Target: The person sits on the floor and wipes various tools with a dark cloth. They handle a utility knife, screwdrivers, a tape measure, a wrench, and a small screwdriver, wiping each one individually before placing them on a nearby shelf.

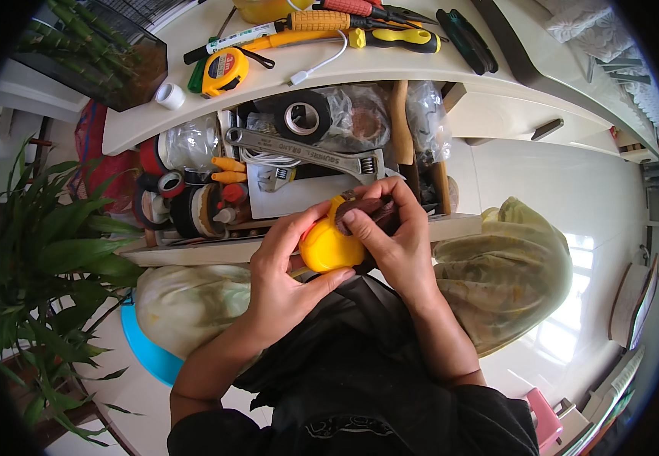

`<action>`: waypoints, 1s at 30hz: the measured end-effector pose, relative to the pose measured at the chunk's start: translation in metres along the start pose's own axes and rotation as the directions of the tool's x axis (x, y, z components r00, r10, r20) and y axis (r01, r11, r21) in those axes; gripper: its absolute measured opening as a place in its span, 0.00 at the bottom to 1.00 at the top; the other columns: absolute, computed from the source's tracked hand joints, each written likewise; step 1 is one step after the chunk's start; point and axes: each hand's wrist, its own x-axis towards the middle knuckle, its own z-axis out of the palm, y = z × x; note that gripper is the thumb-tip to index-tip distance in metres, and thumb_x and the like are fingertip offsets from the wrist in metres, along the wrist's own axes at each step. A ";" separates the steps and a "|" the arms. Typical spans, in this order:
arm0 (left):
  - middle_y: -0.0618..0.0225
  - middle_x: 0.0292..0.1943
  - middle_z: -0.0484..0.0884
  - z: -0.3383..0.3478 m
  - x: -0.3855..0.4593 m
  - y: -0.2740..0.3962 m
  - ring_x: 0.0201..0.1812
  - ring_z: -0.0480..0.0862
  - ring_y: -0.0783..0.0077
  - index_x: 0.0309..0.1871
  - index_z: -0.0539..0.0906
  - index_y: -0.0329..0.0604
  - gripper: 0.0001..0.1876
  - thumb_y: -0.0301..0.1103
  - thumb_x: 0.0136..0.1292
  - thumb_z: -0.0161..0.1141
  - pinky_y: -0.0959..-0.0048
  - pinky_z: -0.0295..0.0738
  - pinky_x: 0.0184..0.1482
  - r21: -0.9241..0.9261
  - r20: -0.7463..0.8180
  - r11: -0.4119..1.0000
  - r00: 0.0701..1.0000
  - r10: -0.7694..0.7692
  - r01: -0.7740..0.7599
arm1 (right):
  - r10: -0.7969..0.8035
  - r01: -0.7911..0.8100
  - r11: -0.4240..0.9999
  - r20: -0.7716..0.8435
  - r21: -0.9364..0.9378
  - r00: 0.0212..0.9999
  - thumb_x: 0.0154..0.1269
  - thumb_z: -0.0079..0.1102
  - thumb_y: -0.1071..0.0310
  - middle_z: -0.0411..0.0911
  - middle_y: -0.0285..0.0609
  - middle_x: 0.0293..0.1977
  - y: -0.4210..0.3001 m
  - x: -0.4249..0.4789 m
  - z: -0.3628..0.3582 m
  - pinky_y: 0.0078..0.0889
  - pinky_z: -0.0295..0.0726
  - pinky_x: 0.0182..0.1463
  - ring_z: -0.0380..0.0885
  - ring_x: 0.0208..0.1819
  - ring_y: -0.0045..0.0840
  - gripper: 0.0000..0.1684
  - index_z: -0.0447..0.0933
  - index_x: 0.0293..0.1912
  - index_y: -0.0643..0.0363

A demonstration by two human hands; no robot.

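A rounded yellow plastic case [332, 251], much like a tape measure's, is held up over the front edge of an open drawer [198, 253]. My left hand [287, 279] grips it from the left, thumb below and fingers behind. With my right hand [398, 245] I pinch a dark brown cloth [383, 214] against the upper right of the case. The cloth and fingers hide part of it. Just beyond my hands, a large steel adjustable wrench [301, 153] lies across the drawer's contents, with a smaller adjustable wrench [275, 178] below it.
The drawer also holds black tape [302, 118], a wooden handle [401, 122] and a red-capped bottle [234, 196]. On the tabletop [363, 71] lie a yellow tape measure [225, 71], a screwdriver [395, 40] and a white cable [329, 60]. A leafy plant [50, 256] stands left.
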 end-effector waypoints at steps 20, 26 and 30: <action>0.61 0.57 0.69 -0.011 0.007 -0.007 0.60 0.71 0.70 0.68 0.57 0.37 0.39 0.21 0.54 0.66 0.69 0.67 0.62 -0.611 0.073 0.756 0.968 -0.242 0.235 | -0.107 0.110 0.988 -0.027 0.104 0.994 0.68 0.52 0.77 0.77 0.40 0.36 0.003 0.000 0.003 0.17 0.75 0.43 0.76 0.38 0.16 0.07 0.69 0.45 0.65; 0.62 0.56 0.72 -0.015 0.005 -0.006 0.59 0.74 0.66 0.59 0.67 0.39 0.18 0.35 0.70 0.49 0.62 0.68 0.62 -0.837 0.056 0.496 0.936 -0.347 0.233 | 0.200 -0.190 0.967 -0.044 0.169 0.979 0.72 0.38 0.61 0.73 0.35 0.34 -0.017 0.000 -0.009 0.14 0.66 0.35 0.66 0.30 0.13 0.18 0.71 0.50 0.63; 0.64 0.56 0.73 -0.012 0.005 -0.012 0.59 0.74 0.69 0.57 0.68 0.41 0.15 0.37 0.72 0.46 0.65 0.67 0.62 -0.798 0.007 0.572 0.953 -0.304 0.188 | 0.171 -0.154 0.951 -0.044 0.267 0.984 0.69 0.37 0.68 0.73 0.39 0.40 -0.026 0.003 -0.012 0.15 0.70 0.38 0.69 0.34 0.14 0.21 0.68 0.57 0.63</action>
